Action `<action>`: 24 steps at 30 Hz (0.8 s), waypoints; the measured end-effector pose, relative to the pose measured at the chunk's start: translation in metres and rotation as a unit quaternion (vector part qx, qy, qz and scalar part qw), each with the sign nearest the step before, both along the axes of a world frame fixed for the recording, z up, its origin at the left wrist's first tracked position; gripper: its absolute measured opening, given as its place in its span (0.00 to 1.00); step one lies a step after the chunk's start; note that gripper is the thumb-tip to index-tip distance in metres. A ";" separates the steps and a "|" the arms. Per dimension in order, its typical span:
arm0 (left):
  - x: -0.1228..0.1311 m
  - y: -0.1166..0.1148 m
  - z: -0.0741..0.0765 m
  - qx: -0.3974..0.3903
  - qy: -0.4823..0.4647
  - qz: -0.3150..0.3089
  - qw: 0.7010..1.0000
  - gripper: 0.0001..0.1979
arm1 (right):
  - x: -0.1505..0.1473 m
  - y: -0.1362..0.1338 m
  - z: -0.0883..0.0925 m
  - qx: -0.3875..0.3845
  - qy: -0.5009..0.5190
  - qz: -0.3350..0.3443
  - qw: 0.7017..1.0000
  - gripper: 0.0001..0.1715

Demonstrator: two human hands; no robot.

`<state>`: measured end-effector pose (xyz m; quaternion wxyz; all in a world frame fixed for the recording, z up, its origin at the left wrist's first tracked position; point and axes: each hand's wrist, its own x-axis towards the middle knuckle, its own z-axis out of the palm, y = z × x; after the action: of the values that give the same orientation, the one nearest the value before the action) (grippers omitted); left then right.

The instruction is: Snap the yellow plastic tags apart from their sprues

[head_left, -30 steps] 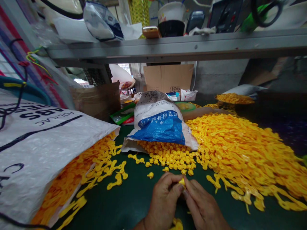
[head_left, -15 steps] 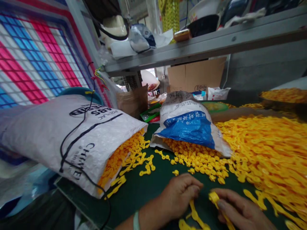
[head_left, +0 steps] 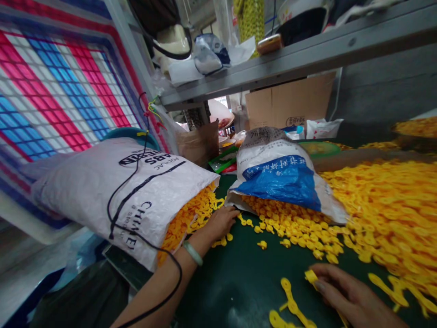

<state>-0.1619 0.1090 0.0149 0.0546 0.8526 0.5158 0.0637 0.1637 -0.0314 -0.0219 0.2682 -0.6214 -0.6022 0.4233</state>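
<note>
Head view: light, stiff yellow plastic strip gripped near its end by right hand; left hand open, apparently empty.

**Left hand** and forearm: bare skin, with a smooth, pale green bangle encircling the wrist as a narrow, unbroken band. **Right hand**: bare, with one short, unpainted fingernail visible. **Lower left:** dark cloth, possibly the person's clothing; the view does not settle this.
</note>
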 end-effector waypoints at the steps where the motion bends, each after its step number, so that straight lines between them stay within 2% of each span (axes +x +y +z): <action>1: 0.002 0.001 -0.001 -0.002 0.003 -0.005 1.000 0.18 | -0.001 0.000 0.001 -0.002 0.000 0.004 1.000 0.26; 7: 0.007 0.002 -0.008 0.009 0.013 0.033 0.999 0.10 | -0.003 -0.002 0.011 0.015 0.042 0.004 0.999 0.22; 10: 0.006 -0.007 -0.007 0.014 0.015 0.053 0.998 0.10 | -0.004 -0.004 0.015 0.027 0.044 0.004 0.999 0.21; 15: 0.020 -0.034 0.003 0.014 -0.012 0.062 0.998 0.10 | -0.009 -0.006 0.027 0.054 0.088 -0.004 0.995 0.18; 19: 0.052 -0.069 0.018 -0.012 -0.081 -0.005 0.997 0.10 | -0.016 0.001 0.046 0.114 0.100 0.005 0.988 0.17; 20: 0.061 -0.078 0.020 -0.029 -0.121 -0.034 0.992 0.09 | -0.017 0.003 0.051 0.136 0.095 -0.001 0.986 0.17; 22: 0.078 -0.093 0.023 -0.097 -0.268 -0.070 0.956 0.06 | -0.020 0.005 0.059 0.173 0.092 -0.007 0.981 0.16; 24: 0.093 -0.103 0.021 -0.184 -0.412 -0.059 0.891 0.03 | -0.023 0.004 0.062 0.193 0.091 -0.001 0.977 0.15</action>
<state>-0.0689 0.0062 0.0358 0.4212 0.7538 0.3982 0.3097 0.1407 -0.0275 0.0404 0.4367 -0.5173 -0.6454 0.3537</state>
